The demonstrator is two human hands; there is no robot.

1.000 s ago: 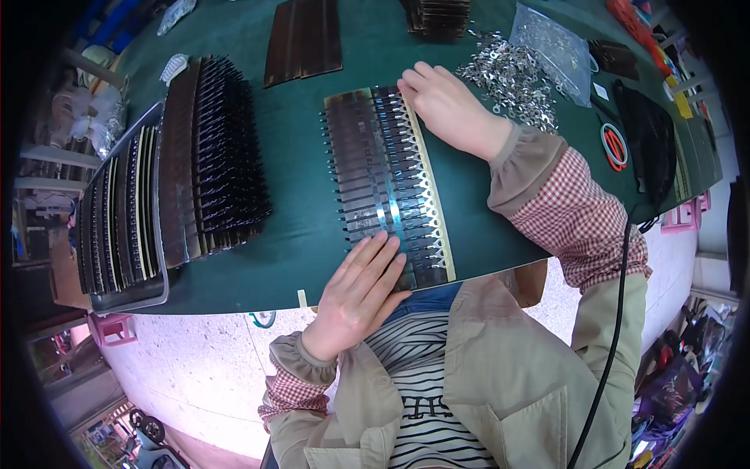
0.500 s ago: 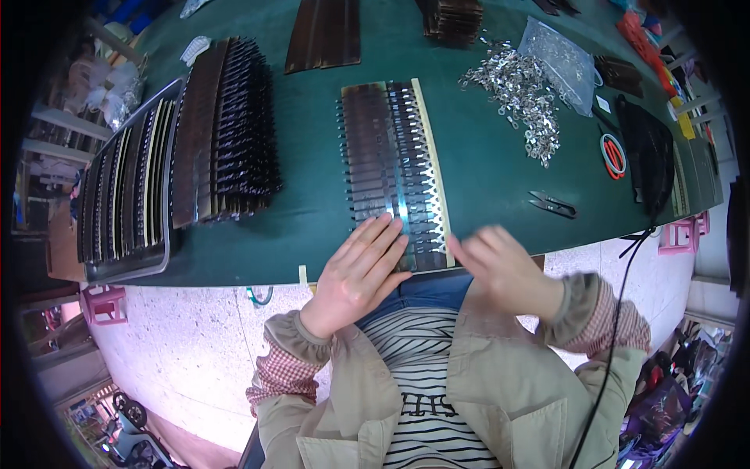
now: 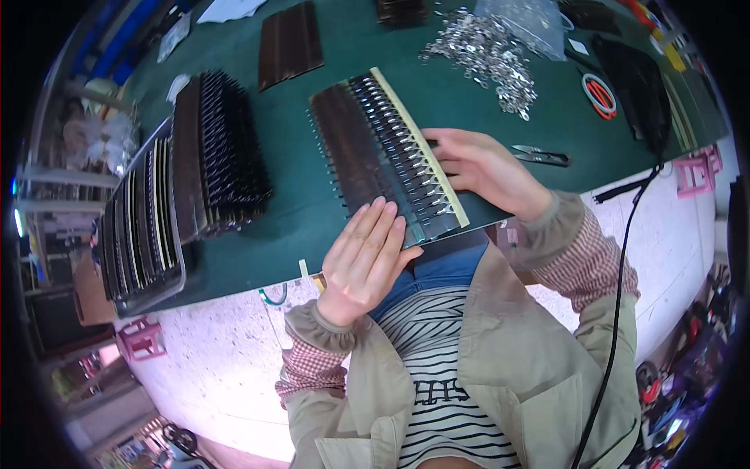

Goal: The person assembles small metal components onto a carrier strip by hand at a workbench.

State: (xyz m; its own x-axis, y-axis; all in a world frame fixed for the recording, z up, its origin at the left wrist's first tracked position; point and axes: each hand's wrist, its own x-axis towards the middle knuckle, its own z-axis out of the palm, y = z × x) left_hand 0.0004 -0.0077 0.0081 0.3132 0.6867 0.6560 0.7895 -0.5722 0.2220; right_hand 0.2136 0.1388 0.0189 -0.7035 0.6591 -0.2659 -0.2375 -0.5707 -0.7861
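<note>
A brown flat sheet (image 3: 351, 141) lies on the green table. Along its right side runs a row of dark prongs with metal terminals (image 3: 394, 129), edged by a pale yellow strip (image 3: 418, 144). My left hand (image 3: 366, 254) rests on the sheet's near end, fingers stretched out flat. At the right edge of the pale strip is my right hand (image 3: 488, 168), its fingers apart and lightly bent, tips close to or touching that edge. A small dark spot shows at its fingertips; I cannot tell what it is.
To the left, a thick stack of similar pronged sheets (image 3: 190, 152) stands beside a tray (image 3: 181, 277) of more. A brown sheet (image 3: 291, 43) lies farther back. At right are a heap of small metal terminals (image 3: 488, 59), thread snips (image 3: 541, 155), red-handled scissors (image 3: 599, 97) and a black cable (image 3: 625, 270).
My right hand has moved up along the pale strip and its fingers have spread. My left hand stays flat on the sheet. The whole view has turned and shifted.
</note>
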